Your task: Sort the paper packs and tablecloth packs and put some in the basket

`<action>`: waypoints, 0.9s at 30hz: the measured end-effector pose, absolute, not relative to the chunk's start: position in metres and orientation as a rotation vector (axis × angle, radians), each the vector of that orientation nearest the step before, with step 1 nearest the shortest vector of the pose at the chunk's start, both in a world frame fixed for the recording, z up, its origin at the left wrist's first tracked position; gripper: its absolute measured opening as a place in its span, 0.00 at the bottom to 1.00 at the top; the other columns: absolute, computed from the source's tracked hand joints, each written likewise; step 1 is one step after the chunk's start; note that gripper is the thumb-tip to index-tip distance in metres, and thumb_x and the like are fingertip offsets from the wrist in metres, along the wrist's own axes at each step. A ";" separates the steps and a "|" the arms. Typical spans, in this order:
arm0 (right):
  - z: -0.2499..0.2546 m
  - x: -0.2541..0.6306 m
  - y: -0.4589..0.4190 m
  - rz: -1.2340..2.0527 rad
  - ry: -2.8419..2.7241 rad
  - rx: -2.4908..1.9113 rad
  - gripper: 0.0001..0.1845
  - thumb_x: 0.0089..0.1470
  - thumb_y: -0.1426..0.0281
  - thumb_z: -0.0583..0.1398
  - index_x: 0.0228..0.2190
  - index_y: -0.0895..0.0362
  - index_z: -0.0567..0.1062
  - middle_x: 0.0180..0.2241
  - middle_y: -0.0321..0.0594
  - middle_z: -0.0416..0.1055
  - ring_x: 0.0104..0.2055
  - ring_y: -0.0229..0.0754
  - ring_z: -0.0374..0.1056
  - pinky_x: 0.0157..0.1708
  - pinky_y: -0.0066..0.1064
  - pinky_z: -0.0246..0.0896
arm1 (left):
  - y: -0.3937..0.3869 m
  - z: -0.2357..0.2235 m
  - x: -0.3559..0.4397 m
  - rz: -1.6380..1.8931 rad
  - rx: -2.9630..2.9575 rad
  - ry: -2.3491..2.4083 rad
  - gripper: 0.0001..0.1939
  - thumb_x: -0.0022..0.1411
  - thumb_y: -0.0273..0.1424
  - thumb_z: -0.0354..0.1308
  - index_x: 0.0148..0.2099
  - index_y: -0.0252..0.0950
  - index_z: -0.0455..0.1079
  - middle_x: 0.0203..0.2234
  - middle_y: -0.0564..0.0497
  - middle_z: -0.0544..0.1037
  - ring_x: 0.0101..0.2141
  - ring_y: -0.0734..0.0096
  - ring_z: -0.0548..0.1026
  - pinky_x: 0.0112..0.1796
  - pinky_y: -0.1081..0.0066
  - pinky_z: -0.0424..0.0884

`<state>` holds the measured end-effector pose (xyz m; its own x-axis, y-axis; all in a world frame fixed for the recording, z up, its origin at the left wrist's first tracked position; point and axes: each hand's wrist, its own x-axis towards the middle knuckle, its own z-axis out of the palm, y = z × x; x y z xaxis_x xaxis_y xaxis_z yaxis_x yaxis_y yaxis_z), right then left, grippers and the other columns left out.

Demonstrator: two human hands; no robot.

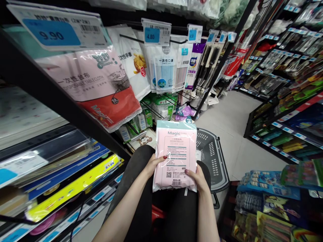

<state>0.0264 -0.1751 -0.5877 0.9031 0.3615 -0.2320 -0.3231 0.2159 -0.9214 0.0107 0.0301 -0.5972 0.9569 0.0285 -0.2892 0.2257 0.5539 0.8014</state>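
Observation:
A pink plastic packet labelled Magic (176, 154), back side up with printed text and a barcode, rests over my knees. My left hand (153, 165) grips its left edge, thumb on top. My right hand (198, 178) holds the lower right corner, thumb on the front. Both hands are closed on the packet. I am crouched low in a shop aisle, in dark trousers.
A dark grey shopping basket (214, 158) stands on the floor just beyond my knees. Black shelving at left holds a hanging pink and red tablecloth packet (101, 87), mask packs (164, 74) and price tags (155, 32). Snack packs (270, 188) lie lower right. Pale floor (234, 117) runs ahead.

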 end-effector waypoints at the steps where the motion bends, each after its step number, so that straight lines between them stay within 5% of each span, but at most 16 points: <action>1: -0.578 0.024 -0.178 0.465 -0.025 -1.289 0.25 0.37 0.66 0.65 0.40 0.58 0.68 0.40 0.45 0.71 0.42 0.51 0.67 0.41 0.40 0.62 | 0.031 -0.599 0.012 -0.121 1.002 0.284 0.21 0.44 0.33 0.63 0.42 0.31 0.71 0.35 0.43 0.77 0.37 0.55 0.73 0.42 0.61 0.66; 5: -0.515 0.001 -0.201 0.277 0.008 -1.736 0.23 0.41 0.63 0.61 0.41 0.57 0.68 0.40 0.45 0.70 0.42 0.51 0.66 0.38 0.37 0.62 | 0.033 -0.602 0.016 -0.067 1.095 0.226 0.18 0.46 0.40 0.60 0.35 0.30 0.74 0.34 0.43 0.77 0.40 0.55 0.72 0.46 0.63 0.61; 10: -0.460 -0.038 -0.184 -0.256 0.202 -2.660 0.20 0.46 0.62 0.55 0.41 0.59 0.67 0.26 0.49 0.69 0.26 0.51 0.64 0.23 0.37 0.55 | 0.033 -0.596 0.017 -0.068 1.125 0.082 0.24 0.53 0.44 0.52 0.40 0.28 0.73 0.41 0.40 0.74 0.48 0.53 0.66 0.49 0.62 0.57; 14: -0.482 -0.043 -0.105 -0.371 0.132 -2.933 0.22 0.49 0.79 0.45 0.46 0.64 0.65 0.41 0.61 0.66 0.35 0.54 0.63 0.28 0.42 0.54 | 0.029 -0.603 0.014 0.005 1.088 0.085 0.29 0.48 0.51 0.53 0.38 0.28 0.73 0.39 0.39 0.75 0.48 0.53 0.66 0.49 0.62 0.57; 17: -0.510 -0.047 -0.054 -0.189 -0.011 -2.973 0.25 0.50 0.82 0.42 0.49 0.66 0.63 0.51 0.62 0.57 0.43 0.58 0.60 0.32 0.46 0.53 | 0.026 -0.608 0.012 0.021 0.973 0.219 0.30 0.36 0.52 0.60 0.33 0.30 0.73 0.30 0.42 0.77 0.37 0.56 0.72 0.42 0.63 0.64; 20: -0.520 -0.052 -0.041 -0.063 -0.160 -2.873 0.24 0.50 0.77 0.49 0.50 0.65 0.62 0.54 0.61 0.52 0.47 0.60 0.57 0.39 0.50 0.50 | 0.026 -0.604 0.012 -0.034 0.977 0.307 0.20 0.34 0.41 0.66 0.28 0.31 0.72 0.22 0.48 0.76 0.26 0.66 0.73 0.31 0.69 0.67; 23: -0.516 -0.039 -0.071 0.000 -0.277 -2.681 0.21 0.49 0.69 0.54 0.47 0.60 0.66 0.51 0.54 0.60 0.46 0.57 0.57 0.43 0.49 0.49 | 0.027 -0.598 0.012 -0.090 1.022 0.314 0.14 0.36 0.31 0.66 0.28 0.30 0.72 0.20 0.49 0.75 0.21 0.70 0.71 0.26 0.73 0.65; 27: -0.522 0.012 -0.143 -0.083 0.026 -2.422 0.19 0.48 0.61 0.54 0.39 0.60 0.69 0.39 0.51 0.68 0.40 0.51 0.62 0.43 0.43 0.52 | 0.028 -0.596 0.014 -0.072 1.002 0.356 0.12 0.37 0.29 0.64 0.27 0.29 0.72 0.19 0.50 0.75 0.19 0.73 0.69 0.23 0.75 0.62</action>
